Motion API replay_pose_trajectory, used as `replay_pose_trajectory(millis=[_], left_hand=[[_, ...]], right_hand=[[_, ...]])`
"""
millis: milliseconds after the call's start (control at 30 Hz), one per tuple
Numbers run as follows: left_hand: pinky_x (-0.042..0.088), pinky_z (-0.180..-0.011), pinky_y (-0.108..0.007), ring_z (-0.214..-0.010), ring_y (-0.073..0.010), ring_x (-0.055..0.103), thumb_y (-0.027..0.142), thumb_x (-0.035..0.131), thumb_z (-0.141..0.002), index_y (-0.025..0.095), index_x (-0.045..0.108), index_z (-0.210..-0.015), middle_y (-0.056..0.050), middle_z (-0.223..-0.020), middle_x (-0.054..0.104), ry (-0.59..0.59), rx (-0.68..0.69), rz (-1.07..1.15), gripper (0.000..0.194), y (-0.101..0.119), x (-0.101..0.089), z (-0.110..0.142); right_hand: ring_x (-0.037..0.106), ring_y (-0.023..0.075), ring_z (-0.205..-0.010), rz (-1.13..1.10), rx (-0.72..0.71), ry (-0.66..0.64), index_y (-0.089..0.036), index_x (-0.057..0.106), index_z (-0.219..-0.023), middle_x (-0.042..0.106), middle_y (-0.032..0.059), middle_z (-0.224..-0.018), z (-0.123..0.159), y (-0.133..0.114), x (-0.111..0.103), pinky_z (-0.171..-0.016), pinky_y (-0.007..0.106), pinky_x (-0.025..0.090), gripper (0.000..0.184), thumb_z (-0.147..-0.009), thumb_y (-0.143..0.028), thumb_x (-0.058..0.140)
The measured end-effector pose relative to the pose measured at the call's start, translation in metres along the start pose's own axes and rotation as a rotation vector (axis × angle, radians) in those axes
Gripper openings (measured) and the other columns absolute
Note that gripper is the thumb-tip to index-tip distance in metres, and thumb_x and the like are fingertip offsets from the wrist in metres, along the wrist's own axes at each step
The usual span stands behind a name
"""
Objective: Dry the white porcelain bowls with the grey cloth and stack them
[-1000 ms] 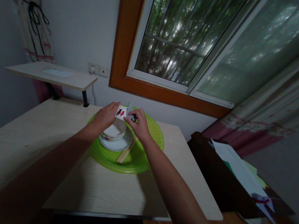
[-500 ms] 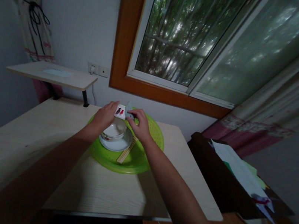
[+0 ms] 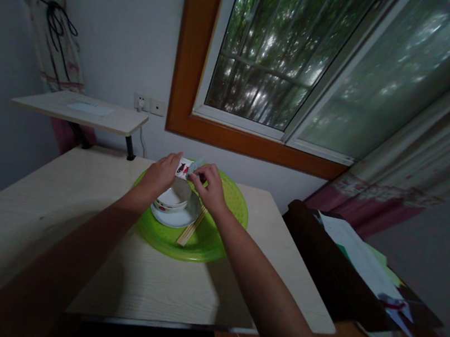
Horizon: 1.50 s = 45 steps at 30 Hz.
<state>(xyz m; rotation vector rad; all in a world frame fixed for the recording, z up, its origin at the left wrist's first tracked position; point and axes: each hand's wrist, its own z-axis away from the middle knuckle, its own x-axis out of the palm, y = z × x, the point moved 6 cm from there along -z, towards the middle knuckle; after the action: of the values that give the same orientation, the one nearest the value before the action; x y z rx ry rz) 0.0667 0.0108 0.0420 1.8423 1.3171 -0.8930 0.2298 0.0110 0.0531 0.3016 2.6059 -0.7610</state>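
Above the far part of a green plastic basket, my left hand is closed on the side of a small white dish with dark and red figures on it. My right hand pinches a grey-green cloth against the dish's right side. Below my hands, stacked white bowls with a patterned outer wall stand on a white plate in the basket. Pale chopsticks lie beside the plate, their far ends beneath my right hand. My fingers partly cover the dish and cloth.
The basket rests on a light wooden table. A raised shelf with a sheet of paper stands at the back left. Behind are a wall socket and a window. Right of the table, papers lie on a dark brown surface.
The cloth's raised upper part has dropped lower and leans right against the dish. My right fingers have shifted slightly, and both hands keep their hold. The whole view moved very little.
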Motion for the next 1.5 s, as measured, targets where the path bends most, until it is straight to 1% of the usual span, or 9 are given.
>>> replay_pose_trajectory(millis=[67, 233, 433, 600, 733, 933, 1033, 1367, 1500], left_hand=[[0.052, -0.098, -0.038, -0.118, -0.0269, 0.062, 0.013, 0.035, -0.097, 0.009, 0.040, -0.149, -0.019, -0.136, 0.060, -0.009, -0.002, -0.001, 0.052, 0.001, 0.000, 0.000], [0.050, -0.101, -0.038, -0.122, -0.0261, 0.061, 0.013, 0.034, -0.098, 0.009, 0.041, -0.148, -0.020, -0.136, 0.060, -0.007, -0.002, 0.005, 0.050, 0.000, 0.000, 0.000], [0.050, -0.103, -0.040, -0.124, -0.0271, 0.060, 0.012, 0.034, -0.098, 0.008, 0.040, -0.149, -0.021, -0.139, 0.058, -0.023, 0.014, 0.009, 0.051, 0.001, 0.000, 0.000], [0.048, -0.105, -0.040, -0.126, -0.0274, 0.059, 0.012, 0.035, -0.097, 0.007, 0.038, -0.150, -0.021, -0.142, 0.056, -0.016, 0.019, 0.027, 0.053, 0.000, 0.001, 0.001], [0.049, -0.104, -0.039, -0.125, -0.0268, 0.059, 0.011, 0.034, -0.097, 0.009, 0.039, -0.150, -0.020, -0.141, 0.057, -0.017, 0.019, 0.025, 0.053, -0.001, 0.003, 0.000], [0.050, -0.102, -0.040, -0.122, -0.0284, 0.060, 0.011, 0.035, -0.096, 0.007, 0.040, -0.149, -0.021, -0.138, 0.058, -0.031, 0.006, 0.012, 0.053, 0.002, -0.001, 0.001], [0.050, -0.101, -0.040, -0.122, -0.0276, 0.061, 0.011, 0.034, -0.097, 0.008, 0.039, -0.149, -0.021, -0.138, 0.058, -0.032, 0.007, 0.007, 0.053, 0.002, -0.001, 0.001], [0.051, -0.099, -0.038, -0.120, -0.0272, 0.062, 0.014, 0.034, -0.098, 0.010, 0.038, -0.150, -0.020, -0.139, 0.058, -0.029, 0.006, 0.002, 0.052, -0.001, 0.002, 0.001], [0.050, -0.101, -0.038, -0.121, -0.0255, 0.062, 0.013, 0.034, -0.097, 0.011, 0.038, -0.150, -0.020, -0.138, 0.058, -0.018, 0.007, 0.014, 0.053, -0.001, 0.001, 0.002]], right_hand=[[0.057, 0.0190, -0.089, 0.009, 0.025, -0.022, -0.023, 0.065, -0.096, 0.059, 0.0044, -0.096, 0.000, 0.002, 0.001, -0.081, 0.033, 0.049, 0.013, -0.096, -0.035, 0.063], [0.057, 0.0199, -0.092, 0.018, 0.026, -0.049, -0.023, 0.067, -0.095, 0.059, 0.0048, -0.096, 0.001, 0.006, 0.004, -0.082, 0.034, 0.048, 0.012, -0.092, -0.035, 0.068], [0.057, 0.0193, -0.088, -0.015, 0.037, -0.016, -0.022, 0.066, -0.092, 0.058, 0.0040, -0.095, 0.000, 0.007, 0.003, -0.078, 0.033, 0.048, 0.010, -0.087, -0.030, 0.072], [0.056, 0.0197, -0.088, -0.002, 0.048, 0.002, -0.022, 0.065, -0.090, 0.058, 0.0038, -0.092, -0.001, 0.012, 0.001, -0.080, 0.033, 0.047, 0.006, -0.090, -0.027, 0.066], [0.057, 0.0204, -0.089, 0.018, 0.061, -0.010, -0.022, 0.065, -0.091, 0.059, 0.0040, -0.093, 0.000, 0.015, 0.000, -0.080, 0.034, 0.047, 0.009, -0.089, -0.031, 0.068], [0.059, 0.0206, -0.092, -0.005, 0.020, -0.048, -0.023, 0.068, -0.091, 0.063, 0.0047, -0.093, 0.001, 0.006, 0.002, -0.082, 0.034, 0.048, 0.009, -0.089, -0.032, 0.070], [0.059, 0.0200, -0.091, -0.021, 0.011, -0.032, -0.023, 0.069, -0.092, 0.062, 0.0047, -0.093, 0.000, 0.005, 0.001, -0.082, 0.034, 0.048, 0.009, -0.090, -0.031, 0.070], [0.058, 0.0189, -0.086, -0.006, 0.086, -0.029, -0.022, 0.068, -0.090, 0.061, 0.0041, -0.092, 0.000, 0.013, 0.001, -0.078, 0.032, 0.048, 0.009, -0.091, -0.032, 0.067], [0.059, 0.0199, -0.091, -0.002, 0.075, -0.051, -0.023, 0.068, -0.090, 0.063, 0.0046, -0.094, -0.001, 0.012, 0.002, -0.082, 0.034, 0.049, 0.010, -0.090, -0.033, 0.068]])
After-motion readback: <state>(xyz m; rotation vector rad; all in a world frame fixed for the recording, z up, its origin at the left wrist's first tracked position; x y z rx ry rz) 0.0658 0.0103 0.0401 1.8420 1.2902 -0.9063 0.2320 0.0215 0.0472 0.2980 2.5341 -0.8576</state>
